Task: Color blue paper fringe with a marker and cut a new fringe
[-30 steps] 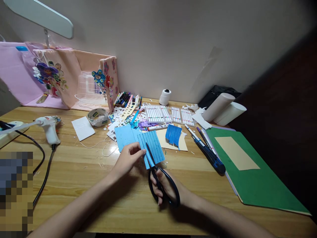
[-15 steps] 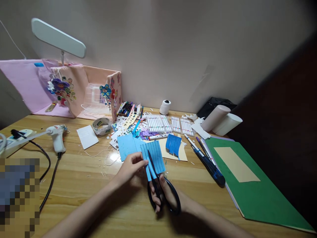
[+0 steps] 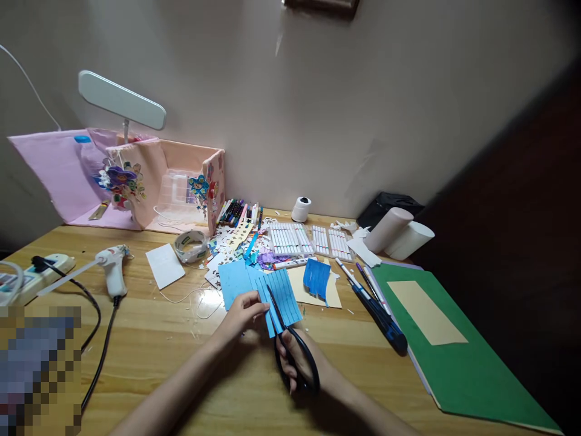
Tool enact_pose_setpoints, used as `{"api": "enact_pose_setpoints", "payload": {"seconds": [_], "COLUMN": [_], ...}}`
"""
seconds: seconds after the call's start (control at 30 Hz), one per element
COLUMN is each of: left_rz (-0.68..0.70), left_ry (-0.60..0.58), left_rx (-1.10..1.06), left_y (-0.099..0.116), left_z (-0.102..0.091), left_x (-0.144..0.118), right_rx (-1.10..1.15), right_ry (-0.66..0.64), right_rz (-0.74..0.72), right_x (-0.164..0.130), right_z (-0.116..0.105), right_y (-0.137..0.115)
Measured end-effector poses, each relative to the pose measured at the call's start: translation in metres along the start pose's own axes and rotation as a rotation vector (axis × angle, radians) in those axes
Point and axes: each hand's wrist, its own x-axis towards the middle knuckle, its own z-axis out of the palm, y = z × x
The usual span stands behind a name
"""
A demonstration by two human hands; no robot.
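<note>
Between thumb and fingers, my left hand (image 3: 246,313) pinches the left edge of a light blue paper (image 3: 284,293) ruled with dark lines. My right hand (image 3: 297,357) grips black-handled scissors (image 3: 310,363), its fingers through the loops. Their blades lie along the paper near its left side, pointing away from me, and a narrow strip hangs on the left of the cut. Behind my left hand another light blue sheet (image 3: 233,281) rests on the table. A darker blue piece (image 3: 316,278) lies on cream paper (image 3: 333,293) just to the right.
Marker sets (image 3: 290,239) and paper scraps (image 3: 227,245) spread behind the hands. On the left are a glue gun (image 3: 113,272), a tape roll (image 3: 190,246) and a power strip (image 3: 54,266). A utility knife (image 3: 385,327) and a green board (image 3: 436,369) lie to the right.
The scissor handles have drawn closer together and the blades have narrowed on the paper. My view has tilted up a little, so everything sits slightly lower.
</note>
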Motion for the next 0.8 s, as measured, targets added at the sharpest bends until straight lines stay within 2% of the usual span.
{"api": "enact_pose_setpoints", "payload": {"seconds": [0.1,0.2,0.3,0.47,0.6,0.8], "left_rz": [0.073,0.131,0.115,0.083,0.055,0.048], "left_ry": [0.009,0.108,0.176,0.195,0.195,0.148], "left_rx": [0.12,0.212,0.217,0.213,0.181,0.204], "left_y": [0.005,0.011,0.012,0.008,0.008,0.011], "left_z": [-0.005,-0.01,-0.013,-0.015,-0.014,-0.013], "left_x": [0.001,0.003,0.005,0.007,0.006,0.004], "right_rx": [-0.003,-0.002,-0.005,-0.068,-0.015,0.039], "right_ry": [0.009,-0.015,-0.033,-0.096,-0.142,-0.138], "right_rz": [-0.006,0.014,0.034,0.047,0.074,0.111], "right_x": [0.004,0.003,0.0,-0.009,-0.015,-0.017], "right_z": [0.001,0.0,-0.001,-0.004,-0.003,0.001], "right_y": [-0.003,-0.003,-0.002,-0.005,-0.009,-0.012]}}
